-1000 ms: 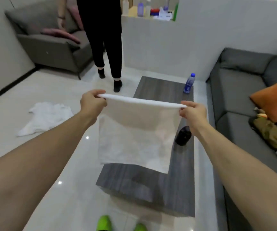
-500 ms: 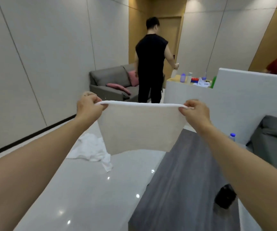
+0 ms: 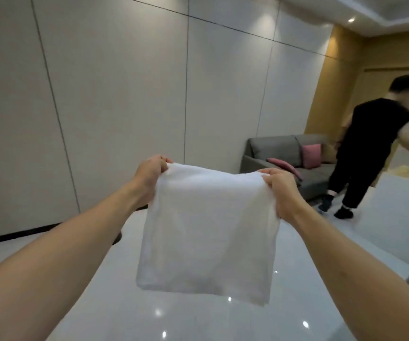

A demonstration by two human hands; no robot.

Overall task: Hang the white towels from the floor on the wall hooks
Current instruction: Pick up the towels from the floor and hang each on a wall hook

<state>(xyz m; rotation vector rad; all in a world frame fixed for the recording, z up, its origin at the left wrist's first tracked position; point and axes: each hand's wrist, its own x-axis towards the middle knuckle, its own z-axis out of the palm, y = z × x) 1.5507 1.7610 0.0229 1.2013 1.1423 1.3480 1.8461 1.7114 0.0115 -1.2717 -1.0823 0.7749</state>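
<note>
Both arms are reaching forward over a wide stretch of glossy pale floor (image 3: 198, 316), which is lying open from the near edge out to the panelled wall (image 3: 124, 94) on the left and far side, where a dark skirting strip is marking the floor's edge. One white towel (image 3: 208, 232) is hanging in the air between two hands: the left hand (image 3: 149, 175) is pinching its upper left corner and the right hand (image 3: 282, 193) is gripping its upper right corner, fingers closed on the cloth. The towel's top edge is running left to right, sagging slightly, and the cloth is dropping straight down, folded double with its lower edge well clear of the floor. At far right, one grey sofa (image 3: 287, 158) is carrying two pink cushions, and one person in black (image 3: 368, 153) is stepping away.
</note>
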